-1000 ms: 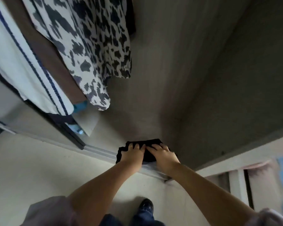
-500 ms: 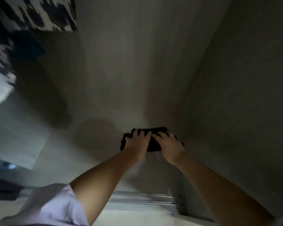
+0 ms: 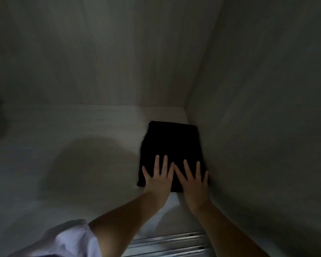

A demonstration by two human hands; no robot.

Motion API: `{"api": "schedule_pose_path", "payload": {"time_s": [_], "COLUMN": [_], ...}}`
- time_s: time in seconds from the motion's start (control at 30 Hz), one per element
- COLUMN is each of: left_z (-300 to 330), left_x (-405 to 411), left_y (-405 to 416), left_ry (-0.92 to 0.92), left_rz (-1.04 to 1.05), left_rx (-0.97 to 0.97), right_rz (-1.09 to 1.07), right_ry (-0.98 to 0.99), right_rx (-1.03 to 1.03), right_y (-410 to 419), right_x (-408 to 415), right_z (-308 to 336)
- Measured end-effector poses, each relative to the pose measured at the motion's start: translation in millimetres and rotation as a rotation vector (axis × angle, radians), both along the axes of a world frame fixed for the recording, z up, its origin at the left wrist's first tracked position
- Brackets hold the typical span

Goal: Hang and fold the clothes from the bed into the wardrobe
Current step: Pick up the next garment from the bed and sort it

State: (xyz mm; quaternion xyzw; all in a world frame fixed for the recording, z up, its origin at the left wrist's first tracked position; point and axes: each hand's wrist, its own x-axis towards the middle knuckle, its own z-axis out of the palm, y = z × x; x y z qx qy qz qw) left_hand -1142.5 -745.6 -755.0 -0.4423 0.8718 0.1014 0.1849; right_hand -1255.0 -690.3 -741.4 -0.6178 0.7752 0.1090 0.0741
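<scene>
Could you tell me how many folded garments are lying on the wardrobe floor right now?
1: the black garment in the right rear corner, under both hands, left hand and right hand.

you are looking down at the wardrobe floor (image 3: 85, 130), a pale panel with a faint wood grain, dim in the low light. it meets the back wall along a straight seam and the right side wall at a corner. a folded black garment (image 3: 171, 143) lies flat on it in that right rear corner, its right edge just beside the side wall and its far edge near the back wall without touching it. a soft round shadow falls on the bare panel left of the garment. at the panel's near edge a metal sliding-door track (image 3: 167, 242) runs across, its ribbed rails catching some light.
</scene>
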Motion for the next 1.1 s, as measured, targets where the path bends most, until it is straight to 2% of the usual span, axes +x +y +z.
{"api": "schedule_pose_path", "payload": {"time_s": [0.17, 0.27, 0.33, 0.37, 0.47, 0.57, 0.87, 0.97, 1.1], "left_z": [1.4, 28.5, 64.8, 88.2, 164.9, 253.1, 502.2, 570.9, 646.5], "left_x": [-2.8, 3.3, 13.4, 18.7, 31.3, 44.0, 83.2, 96.3, 116.6], "left_y": [2.3, -1.8, 0.1, 2.3, 1.9, -7.1, -22.9, -15.6, 2.3], "left_ry": [0.027, 0.031, 0.050, 0.050, 0.123, 0.205, 0.366, 0.387, 0.405], "left_rz": [0.062, 0.056, 0.076, 0.077, 0.087, 0.130, 0.242, 0.256, 0.286], "left_rx": [0.052, 0.269, 0.434, 0.454, 0.294, 0.160, 0.059, 0.016, -0.081], "right_rz": [0.015, 0.003, 0.007, 0.010, -0.023, -0.016, -0.032, -0.036, 0.013], "right_ry": [-0.058, -0.103, -0.103, -0.110, -0.160, -0.112, -0.108, -0.188, -0.169], "right_rx": [0.169, 0.343, 0.451, 0.454, 0.350, 0.247, 0.113, 0.085, 0.020], "right_y": [-2.0, -4.6, -5.6, -6.7, -13.6, -20.2, -25.2, -19.7, 0.6], "right_x": [-7.4, -10.7, -11.4, -10.6, 1.2, 18.4, 54.0, 64.8, 79.4], "right_z": [9.1, 31.6, 62.6, 84.2, 165.9, 259.4, 507.8, 581.5, 655.6]}}
